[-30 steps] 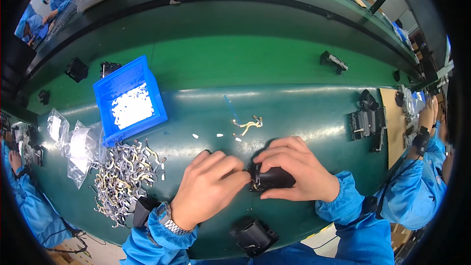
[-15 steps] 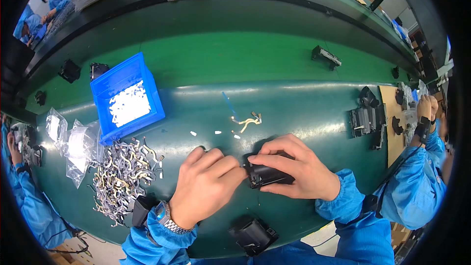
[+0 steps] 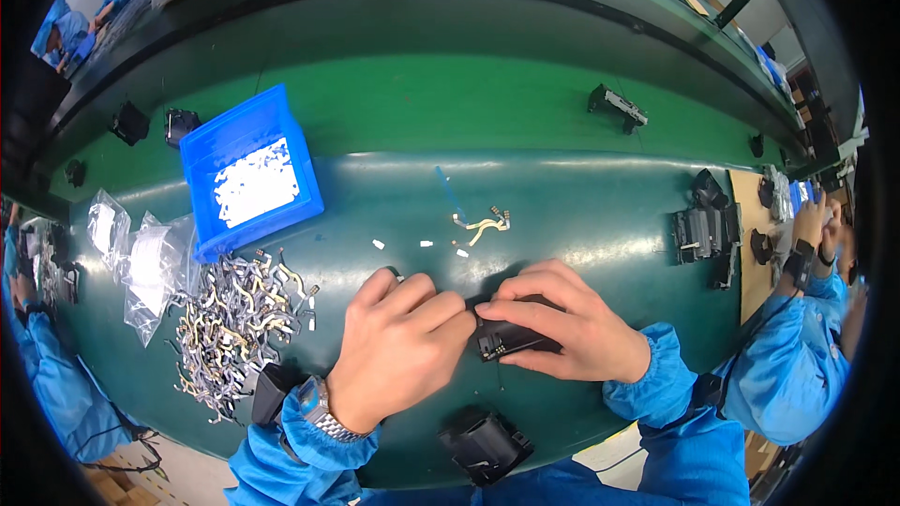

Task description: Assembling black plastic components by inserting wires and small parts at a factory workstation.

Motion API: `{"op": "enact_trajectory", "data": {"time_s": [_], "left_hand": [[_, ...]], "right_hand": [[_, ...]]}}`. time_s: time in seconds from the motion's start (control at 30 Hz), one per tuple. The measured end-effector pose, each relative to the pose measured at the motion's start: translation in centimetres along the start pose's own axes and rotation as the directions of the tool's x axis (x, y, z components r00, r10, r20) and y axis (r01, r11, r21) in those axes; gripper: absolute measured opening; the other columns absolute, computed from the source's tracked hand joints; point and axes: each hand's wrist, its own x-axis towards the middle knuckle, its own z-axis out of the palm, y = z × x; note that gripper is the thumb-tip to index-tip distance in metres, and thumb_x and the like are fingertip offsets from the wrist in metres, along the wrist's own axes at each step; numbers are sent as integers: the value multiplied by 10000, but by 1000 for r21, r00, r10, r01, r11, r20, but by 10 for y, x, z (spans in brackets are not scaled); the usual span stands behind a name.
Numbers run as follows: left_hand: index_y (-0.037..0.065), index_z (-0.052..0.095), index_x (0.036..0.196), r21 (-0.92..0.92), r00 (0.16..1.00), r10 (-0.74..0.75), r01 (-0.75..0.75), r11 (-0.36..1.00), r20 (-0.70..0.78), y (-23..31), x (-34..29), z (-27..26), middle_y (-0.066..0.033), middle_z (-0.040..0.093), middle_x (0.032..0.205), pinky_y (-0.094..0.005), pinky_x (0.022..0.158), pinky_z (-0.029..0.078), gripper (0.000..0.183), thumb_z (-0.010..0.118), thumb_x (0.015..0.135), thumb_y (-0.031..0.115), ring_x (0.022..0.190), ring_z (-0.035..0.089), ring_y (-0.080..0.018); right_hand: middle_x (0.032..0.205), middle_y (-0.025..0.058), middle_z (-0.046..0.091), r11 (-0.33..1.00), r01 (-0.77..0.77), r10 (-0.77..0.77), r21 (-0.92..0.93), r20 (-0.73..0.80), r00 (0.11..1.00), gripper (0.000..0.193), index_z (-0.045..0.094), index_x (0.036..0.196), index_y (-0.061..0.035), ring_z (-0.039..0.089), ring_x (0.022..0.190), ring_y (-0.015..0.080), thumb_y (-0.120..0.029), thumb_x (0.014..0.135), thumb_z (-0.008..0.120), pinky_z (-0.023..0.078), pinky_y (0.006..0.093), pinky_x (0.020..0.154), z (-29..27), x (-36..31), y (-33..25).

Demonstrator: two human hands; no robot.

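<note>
My right hand [image 3: 572, 323] is wrapped round a black plastic housing [image 3: 514, 337], with small gold-coloured contacts showing at its near left end. Against that same end, my left hand [image 3: 401, 337] is closed with its fingers curled. Whatever its fingertips may pinch is hidden. Just beyond the hands lie small white pieces [image 3: 427, 244] and a cream-coloured flat cable with dark connectors [image 3: 485, 225]. A second black housing [image 3: 485, 447] sits at the near table edge, below my hands.
Left of my hands is a heap of small cables [image 3: 234, 333]. Behind it stand a blue bin [image 3: 314, 197] of white pieces and clear plastic bags [image 3: 150, 267]. Black housings [image 3: 703, 230] are grouped at the right. Another person's arm [image 3: 787, 337] is at the far right.
My view has shifted slightly. My hands stay together at the housing, which has turned a little so that its contacts show more.
</note>
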Motion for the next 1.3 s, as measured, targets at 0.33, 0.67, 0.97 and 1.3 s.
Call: {"op": "enact_trajectory", "data": {"time_s": [0.33,0.67,0.97,1.3], "left_hand": [[150,712,745,16,994,-100,101,995,-32,6,0,2,43,647,784,-367,676,405,111,812,711,117,713,578,-196],[146,814,991,-229,987,-131,106,968,-96,3,8,-16,5,716,990,-380,711,453,247,884,755,132,814,644,-235],[144,818,977,-291,999,-16,6,957,-31,-1,5,-5,22,740,1035,-383,770,482,206,886,789,193,903,637,-234],[130,826,963,-322,1000,-20,12,947,-24,-1,6,-2,16,771,973,-379,781,487,179,888,808,197,911,660,-226]], "right_hand": [[1331,56,623,998,-28,30,-63,25,999,745,663,1432,-129,595,1204,317,-158,735,923,464,470,1049,0,1,0],[1507,21,614,994,-81,83,-72,23,996,730,667,1404,-151,544,1342,317,-170,723,930,420,482,1104,-5,-1,4],[1512,17,625,990,-45,27,-137,-128,991,435,772,1174,-195,509,1409,344,-205,764,918,407,515,1078,-13,0,-7],[1293,-40,734,994,-52,34,-95,-188,982,159,798,906,-169,598,1294,278,-207,800,911,442,452,1031,-1,-3,-2]]}}
